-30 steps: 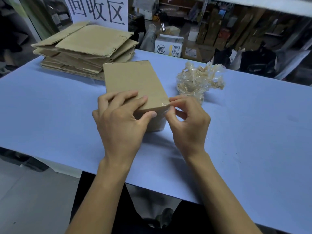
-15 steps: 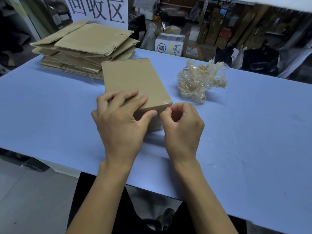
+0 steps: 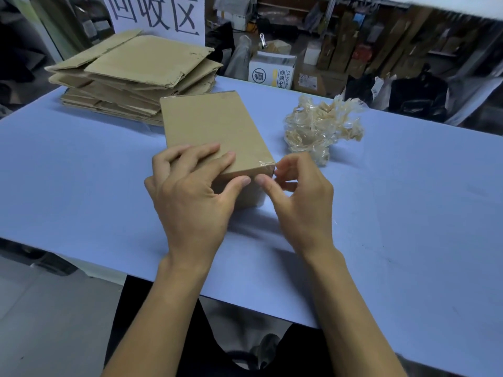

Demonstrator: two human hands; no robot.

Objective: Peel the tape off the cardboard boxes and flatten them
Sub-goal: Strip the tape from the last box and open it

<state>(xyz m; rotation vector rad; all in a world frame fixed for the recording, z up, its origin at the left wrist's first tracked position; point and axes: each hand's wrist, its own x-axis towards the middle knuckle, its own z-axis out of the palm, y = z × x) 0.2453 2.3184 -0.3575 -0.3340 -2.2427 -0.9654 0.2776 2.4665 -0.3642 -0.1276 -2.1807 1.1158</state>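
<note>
A closed brown cardboard box (image 3: 215,126) lies flat on the blue table (image 3: 408,213). Clear tape (image 3: 266,165) wraps its near right corner. My left hand (image 3: 190,194) grips the box's near end, fingers on the top face and thumb on the near side. My right hand (image 3: 302,197) is at the taped corner with fingers curled; its thumb tip touches the near side beside my left thumb. Whether it has hold of a tape edge does not show.
A crumpled wad of peeled clear tape (image 3: 321,129) lies right of the box. A stack of flattened cardboard (image 3: 130,77) sits at the far left under a white sign (image 3: 158,14). Boxes and clutter stand behind the table.
My right hand's fingers have shifted at the taped corner, from a tight pinch to a looser curl with the thumb stretched to the near side. Box and left hand stay put.
</note>
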